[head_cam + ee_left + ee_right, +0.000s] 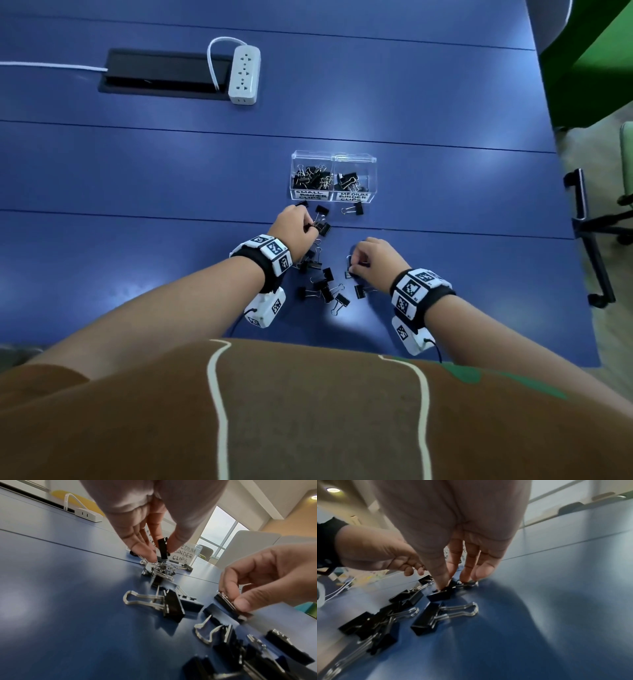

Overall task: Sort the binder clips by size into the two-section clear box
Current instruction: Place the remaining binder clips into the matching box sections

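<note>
The clear two-section box [333,158] stands on the blue table. Its left part, labelled small, and its right part, labelled medium, both hold black binder clips. Several loose black clips [325,287] lie scattered between my hands. My left hand [313,228] is just in front of the box and pinches a small black clip [162,549] lifted off the pile. My right hand [352,269] is nearer to me, its thumb and fingers pinching a clip [441,595] that lies on the table; that clip [224,601] also shows in the left wrist view.
A white power strip [244,73] and a black cable hatch [164,73] lie far back on the left. Two clips [354,209] rest right before the box. The table's right edge has a black chair base [589,236] beside it.
</note>
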### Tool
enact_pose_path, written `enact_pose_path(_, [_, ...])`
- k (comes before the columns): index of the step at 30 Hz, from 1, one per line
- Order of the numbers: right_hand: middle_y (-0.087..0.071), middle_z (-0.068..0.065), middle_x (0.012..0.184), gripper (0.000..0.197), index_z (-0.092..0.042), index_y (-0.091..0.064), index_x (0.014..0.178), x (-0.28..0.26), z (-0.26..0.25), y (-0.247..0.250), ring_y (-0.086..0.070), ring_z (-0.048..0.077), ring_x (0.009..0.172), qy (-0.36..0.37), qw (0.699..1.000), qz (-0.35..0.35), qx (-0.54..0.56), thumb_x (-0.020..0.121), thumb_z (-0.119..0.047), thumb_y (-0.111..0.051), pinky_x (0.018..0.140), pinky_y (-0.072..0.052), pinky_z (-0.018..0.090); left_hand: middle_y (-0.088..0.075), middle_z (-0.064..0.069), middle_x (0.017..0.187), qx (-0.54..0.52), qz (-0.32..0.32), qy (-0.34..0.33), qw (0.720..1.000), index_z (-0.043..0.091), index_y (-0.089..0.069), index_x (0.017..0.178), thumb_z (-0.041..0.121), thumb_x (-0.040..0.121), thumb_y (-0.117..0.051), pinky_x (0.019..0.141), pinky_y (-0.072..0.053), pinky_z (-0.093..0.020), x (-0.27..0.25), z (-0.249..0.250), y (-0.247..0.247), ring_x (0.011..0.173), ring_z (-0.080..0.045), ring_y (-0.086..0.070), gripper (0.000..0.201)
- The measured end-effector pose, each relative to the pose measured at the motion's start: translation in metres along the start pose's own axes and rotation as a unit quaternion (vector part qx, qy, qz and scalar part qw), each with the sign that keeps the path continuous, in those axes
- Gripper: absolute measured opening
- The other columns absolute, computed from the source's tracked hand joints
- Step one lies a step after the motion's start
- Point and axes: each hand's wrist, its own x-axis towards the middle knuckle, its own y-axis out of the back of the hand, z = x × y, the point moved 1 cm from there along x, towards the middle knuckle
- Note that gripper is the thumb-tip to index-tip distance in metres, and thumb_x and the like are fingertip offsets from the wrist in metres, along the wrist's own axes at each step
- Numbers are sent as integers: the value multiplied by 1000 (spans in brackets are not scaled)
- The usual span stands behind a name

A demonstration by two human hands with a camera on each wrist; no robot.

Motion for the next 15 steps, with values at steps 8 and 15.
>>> enact_pose_path(8, [-57,0,85,23,-16,-58,105,8,9,10,-51,14,73,-26,996,43,73,83,-14,-65,75,-45,27,-49,-10,112,44,-54,-49,996,17,-47,131,6,90,-45,80,-50,-36,5,11,-9,85,-29,-56,43])
enact_pose_path(15, [-44,4,117,48,-15,-56,120,7,3,1,-43,20,110,35,999,-4,-35,76,-25,-73,95,-42,30,-36,-12,103,142,-84,-85,983,12,-51,128,5,92,-44,66,-42,-34,11,10,-16,69,-28,-42,36])
